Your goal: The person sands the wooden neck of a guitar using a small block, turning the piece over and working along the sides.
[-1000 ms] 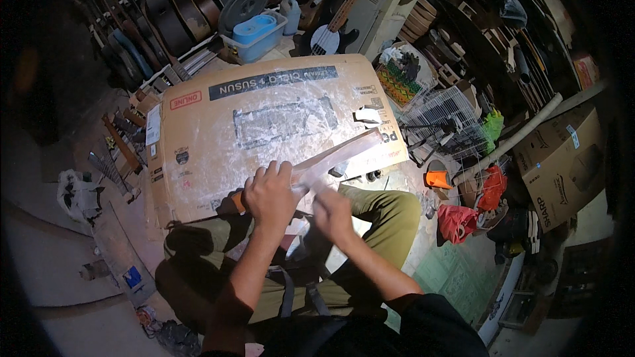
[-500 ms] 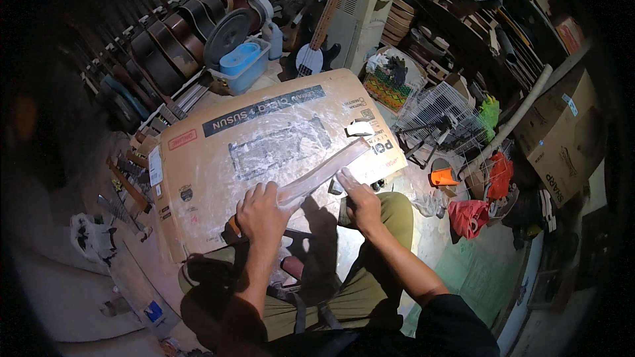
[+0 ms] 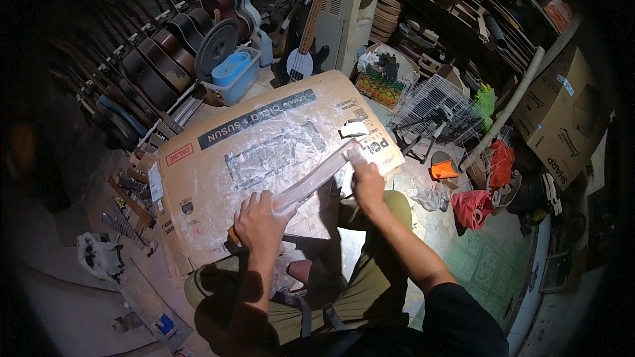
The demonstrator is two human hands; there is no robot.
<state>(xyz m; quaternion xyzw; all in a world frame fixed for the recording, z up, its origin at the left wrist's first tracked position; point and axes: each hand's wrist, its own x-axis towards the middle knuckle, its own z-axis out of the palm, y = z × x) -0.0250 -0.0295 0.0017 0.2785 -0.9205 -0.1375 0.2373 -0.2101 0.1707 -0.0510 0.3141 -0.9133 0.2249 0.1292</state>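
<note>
A long pale wooden piece, shaped like a guitar neck point(image 3: 311, 182), slants from lower left to upper right above a dusty flattened cardboard box point(image 3: 218, 218). My left hand point(image 3: 260, 219) is closed around its near, wider end. At the far, narrower end, my right hand point(image 3: 367, 182) grips the wood with the thumb along its top; whether anything is under those fingers is hidden. A small white block point(image 3: 353, 129) sits on the cardboard just beyond my right hand. Between my legs lies a reddish-brown piece point(image 3: 299, 270), partly in shadow.
Several guitars point(image 3: 159, 59) stand in a row at far left, beside a tub with a blue basin point(image 3: 231, 69). A bass guitar point(image 3: 301, 59) leans near a beige cabinet point(image 3: 340, 16). A wire rack point(image 3: 440, 106), an orange object point(image 3: 444, 166) and red cloth point(image 3: 473, 208) lie right.
My right hand has slid away from me along the neck to its far end. My left hand keeps its hold on the near end. The whole view has shifted slightly.
</note>
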